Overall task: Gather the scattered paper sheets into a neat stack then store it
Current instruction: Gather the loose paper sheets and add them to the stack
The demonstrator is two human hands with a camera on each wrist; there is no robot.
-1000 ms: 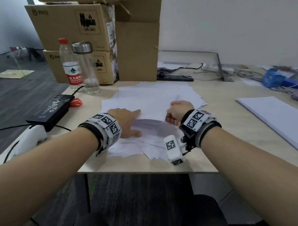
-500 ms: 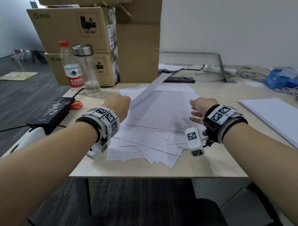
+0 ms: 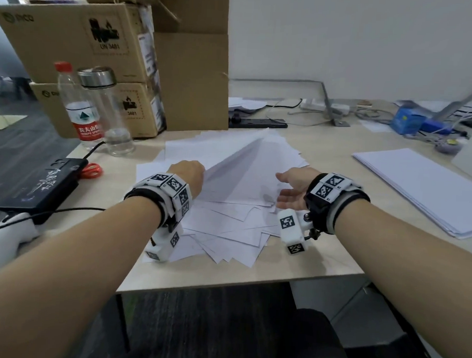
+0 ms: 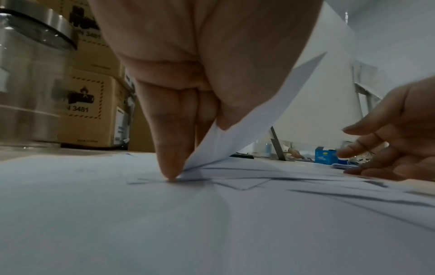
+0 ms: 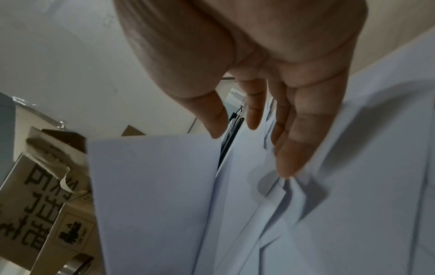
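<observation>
1. Scattered paper sheets (image 3: 227, 219) lie fanned over the near-centre of the desk (image 3: 320, 266), corners sticking out toward 6 o'clock. Pile not yet squared.
2. Change over the last second: both hands were pressed low on the pile; now the left hand (image 3: 187, 174) has tipped one sheet (image 3: 246, 163) up on edge, slanting from the hand toward 1 o'clock.
3. Left hand: thumb and fingers curled, pinching the near edge of that lifted sheet (image 4: 247, 119); one fingertip touches the papers below.
4. Right hand (image 3: 291, 192) has swung out to 3 o'clock of the pile. Fingers (image 5: 292, 148) loosely extended, holding nothing; the lowest fingertip brushes rumpled sheet corners.
5. Compared with half a second ago the lifted sheet stands at much the same slant; the right hand sits slightly lower, nearer the paper.
6. Judgement: gathering is early. Raising a sheet suggests the person is starting to collect sheets singly or flip them toward one side; aligning and storing remain.
7. Tidy separate stack (image 3: 418, 186) lies well apart at 3 o'clock, untouched. Bottles (image 3: 97, 110) and cardboard boxes (image 3: 81, 45) stand at 10 o'clock.
</observation>
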